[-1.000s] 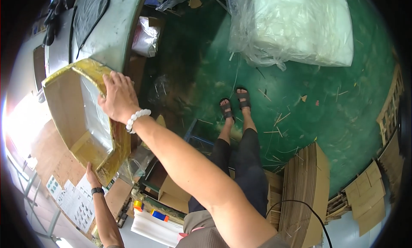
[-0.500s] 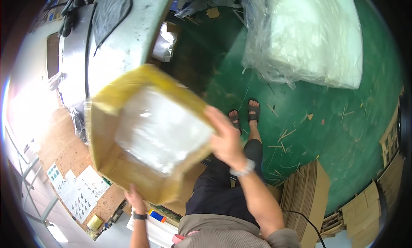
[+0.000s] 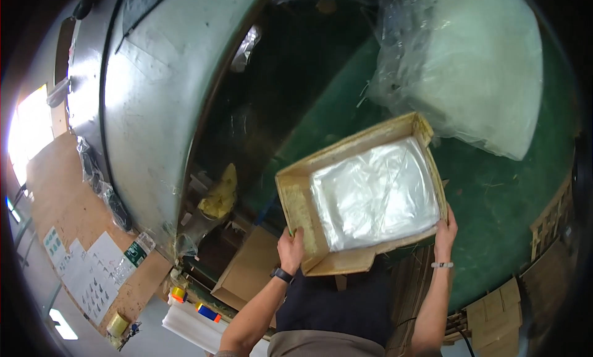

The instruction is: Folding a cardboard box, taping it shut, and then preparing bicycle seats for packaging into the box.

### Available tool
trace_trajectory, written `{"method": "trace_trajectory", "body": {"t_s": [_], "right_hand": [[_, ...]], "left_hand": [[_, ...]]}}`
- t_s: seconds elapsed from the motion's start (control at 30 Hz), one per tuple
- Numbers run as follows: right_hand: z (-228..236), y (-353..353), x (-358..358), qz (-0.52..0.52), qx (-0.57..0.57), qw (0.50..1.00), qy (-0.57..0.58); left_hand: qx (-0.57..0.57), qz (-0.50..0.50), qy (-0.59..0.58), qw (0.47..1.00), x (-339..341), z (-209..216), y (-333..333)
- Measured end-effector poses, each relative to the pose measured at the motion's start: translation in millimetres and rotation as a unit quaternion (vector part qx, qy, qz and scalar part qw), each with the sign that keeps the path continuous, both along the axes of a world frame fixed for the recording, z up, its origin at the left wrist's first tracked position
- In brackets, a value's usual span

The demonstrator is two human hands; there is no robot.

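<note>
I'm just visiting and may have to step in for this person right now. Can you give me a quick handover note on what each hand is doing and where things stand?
Left hand: grips the near left corner of the open cardboard box, thumb on the rim.
Right hand: holds the box's near right corner, beaded bracelet on the wrist.
Box: held level in front of the body, above the green floor; a flat stack of clear plastic bags fills its bottom.
Nearby: a big clear bag of white material on the floor ahead, a grey worktable to the left.
Done: box is lifted, in both hands.
Left: box is not set down anywhere yet.
</note>
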State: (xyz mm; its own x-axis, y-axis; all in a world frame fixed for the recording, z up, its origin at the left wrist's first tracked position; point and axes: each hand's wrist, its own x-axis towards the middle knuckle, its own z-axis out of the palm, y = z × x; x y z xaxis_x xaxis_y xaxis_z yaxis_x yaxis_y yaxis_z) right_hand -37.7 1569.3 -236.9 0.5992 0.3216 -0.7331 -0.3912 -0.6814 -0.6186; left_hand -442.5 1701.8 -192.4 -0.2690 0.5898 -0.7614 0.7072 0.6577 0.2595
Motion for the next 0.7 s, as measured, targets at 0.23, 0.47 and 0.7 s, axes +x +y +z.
{"method": "trace_trajectory", "body": {"t_s": [0.23,0.47,0.7], "right_hand": [[-101.9,115.6,-61.9,0.116,0.054,0.992,-0.012],[-200.6,239.6,-169.2,0.117,0.150,0.981,-0.032],[-234.4,347.3,-283.6,0.179,0.193,0.959,-0.101]], "left_hand": [[0.110,0.123,-0.093,0.982,-74.8,-92.7,72.2],[0.169,0.169,-0.055,0.969,-192.7,-166.4,162.5],[0.206,0.083,0.066,0.973,-314.0,-180.1,212.7]]}}
